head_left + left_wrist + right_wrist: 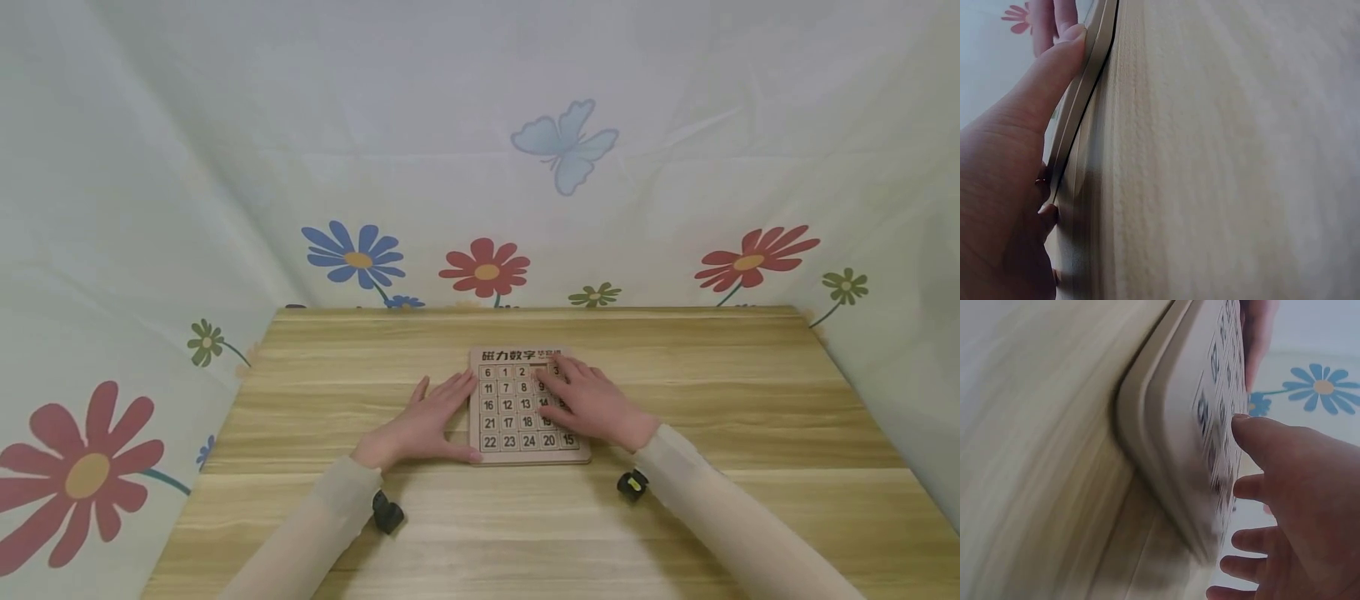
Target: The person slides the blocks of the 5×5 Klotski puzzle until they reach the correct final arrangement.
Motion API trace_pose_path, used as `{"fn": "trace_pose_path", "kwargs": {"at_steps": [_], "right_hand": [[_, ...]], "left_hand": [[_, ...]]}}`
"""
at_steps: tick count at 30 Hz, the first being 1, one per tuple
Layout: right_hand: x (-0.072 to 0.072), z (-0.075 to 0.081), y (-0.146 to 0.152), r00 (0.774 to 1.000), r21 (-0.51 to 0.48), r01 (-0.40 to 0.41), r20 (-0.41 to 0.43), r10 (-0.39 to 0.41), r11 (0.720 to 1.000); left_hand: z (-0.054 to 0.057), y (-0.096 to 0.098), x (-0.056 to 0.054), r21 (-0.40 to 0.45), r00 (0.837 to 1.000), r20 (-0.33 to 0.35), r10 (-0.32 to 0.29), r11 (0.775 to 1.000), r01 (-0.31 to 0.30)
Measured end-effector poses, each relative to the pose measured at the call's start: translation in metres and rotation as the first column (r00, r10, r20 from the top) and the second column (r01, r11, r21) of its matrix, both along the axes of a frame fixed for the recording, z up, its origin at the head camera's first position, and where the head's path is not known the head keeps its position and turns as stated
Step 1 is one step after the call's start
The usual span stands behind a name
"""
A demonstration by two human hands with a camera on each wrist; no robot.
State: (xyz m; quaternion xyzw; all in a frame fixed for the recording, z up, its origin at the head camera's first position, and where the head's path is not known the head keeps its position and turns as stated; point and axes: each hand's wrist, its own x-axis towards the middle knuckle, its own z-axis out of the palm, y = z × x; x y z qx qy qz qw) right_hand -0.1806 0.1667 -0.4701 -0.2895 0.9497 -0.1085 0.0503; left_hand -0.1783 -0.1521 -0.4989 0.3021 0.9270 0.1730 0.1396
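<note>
A wooden sliding number puzzle (525,457) lies flat on the table, its square tiles bearing printed numbers in rows. A dark gap shows in the top row, right of tile 2 (522,372). My left hand (422,427) rests against the puzzle's left side, fingertips along the edge and thumb by the lower left corner. The left wrist view shows that thumb (1063,56) touching the board's rim (1079,94). Over the right-hand tiles spreads my right hand (596,404), index fingertip near the gap. It covers several tiles. In the right wrist view its thumb (1260,434) is over the tiles.
The wood-grain table (360,350) extends around the puzzle on every side. Behind it hangs a pale cloth (420,108) printed with flowers and a butterfly. A small black camera sits at each wrist, one left (387,512) and one right (632,485).
</note>
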Motion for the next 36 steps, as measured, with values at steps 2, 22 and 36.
{"fn": "trace_pose_path", "kwargs": {"at_steps": [2,22,36], "right_hand": [[0.000,0.000,0.008,1.000,0.007,0.020,0.008,-0.020,1.000],[0.004,-0.004,0.030,1.000,-0.005,0.009,0.004,-0.009,1.000],[0.005,-0.004,0.017,1.000,-0.008,-0.011,-0.002,0.011,1.000]], "left_hand": [[-0.001,0.000,-0.001,-0.013,1.000,0.002,-0.001,1.000,0.001],[-0.001,0.000,-0.001,-0.006,1.000,0.014,0.001,1.000,-0.001],[0.001,0.000,0.000,-0.004,1.000,0.017,0.001,1.000,-0.001]]}}
